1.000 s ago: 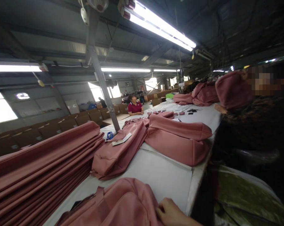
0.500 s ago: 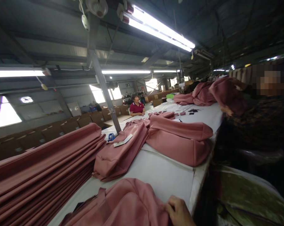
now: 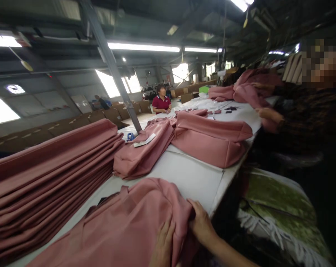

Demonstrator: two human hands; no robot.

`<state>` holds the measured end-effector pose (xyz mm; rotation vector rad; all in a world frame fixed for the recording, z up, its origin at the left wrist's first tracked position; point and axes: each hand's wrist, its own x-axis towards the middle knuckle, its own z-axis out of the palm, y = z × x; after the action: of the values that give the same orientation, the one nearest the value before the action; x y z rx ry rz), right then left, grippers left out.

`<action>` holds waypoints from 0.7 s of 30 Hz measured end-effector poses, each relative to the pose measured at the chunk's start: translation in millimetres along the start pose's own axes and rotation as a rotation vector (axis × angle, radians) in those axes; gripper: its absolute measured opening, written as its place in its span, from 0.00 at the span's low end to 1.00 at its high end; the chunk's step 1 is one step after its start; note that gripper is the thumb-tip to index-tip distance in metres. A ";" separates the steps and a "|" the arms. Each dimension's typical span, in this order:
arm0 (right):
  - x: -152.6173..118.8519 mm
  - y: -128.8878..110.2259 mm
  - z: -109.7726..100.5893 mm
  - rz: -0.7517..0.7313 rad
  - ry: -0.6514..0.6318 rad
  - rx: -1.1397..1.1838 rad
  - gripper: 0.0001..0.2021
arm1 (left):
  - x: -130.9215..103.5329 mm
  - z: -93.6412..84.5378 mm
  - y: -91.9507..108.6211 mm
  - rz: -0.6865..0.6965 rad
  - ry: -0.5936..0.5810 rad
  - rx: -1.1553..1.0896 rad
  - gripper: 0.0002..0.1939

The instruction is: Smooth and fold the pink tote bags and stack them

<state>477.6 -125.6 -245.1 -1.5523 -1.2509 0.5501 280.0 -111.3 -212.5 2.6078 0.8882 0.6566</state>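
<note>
A large pink piece (image 3: 120,226) of soft sheet material, bag-like with a strap, lies bunched on the white table (image 3: 190,167) at the near edge. My left hand (image 3: 163,243) rests on its right part, fingers stretched out together and pointing away from me. At the right end of the piece, my right hand (image 3: 199,222) grips its edge, with the fingertips partly behind the fold. Just beyond lie a folded pink piece (image 3: 142,152) with a white paper (image 3: 144,140) on it and a boxy pink piece (image 3: 209,141).
A tall stack of folded pink pieces (image 3: 51,178) fills the left. A metal post (image 3: 114,70) rises beyond the table. One person (image 3: 161,103) sits across; another person's hand (image 3: 270,115) holds pink material at right. A green bundle (image 3: 279,200) lies beside the table.
The view has tilted down. My left hand has come into view on the near pink piece. The person at right has moved the pink material lower.
</note>
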 end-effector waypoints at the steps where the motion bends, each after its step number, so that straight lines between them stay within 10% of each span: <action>1: 1.7 -2.4 2.0 -0.009 0.038 -0.007 0.17 | -3.1 1.4 0.1 -0.006 -0.010 -0.001 0.35; 4: 5.4 -2.0 0.1 -0.031 0.092 -0.070 0.01 | -8.2 5.5 -1.1 0.051 -0.031 0.041 0.38; 12: 13.9 9.5 3.9 -0.090 0.072 -0.137 0.08 | -6.0 7.6 -12.3 0.101 0.000 -0.004 0.37; 18: 61.3 0.3 -0.3 -0.127 -0.075 -0.182 0.03 | 14.3 7.4 -31.5 -0.115 0.090 -0.267 0.33; 21: 69.3 -12.0 -11.8 -0.216 -0.164 -0.226 0.22 | 16.4 7.8 -33.7 -0.109 0.072 -0.273 0.33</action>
<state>506.7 -68.6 -213.5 -1.5543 -1.6299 0.4133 278.9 -76.4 -228.1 2.2909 0.8865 0.7859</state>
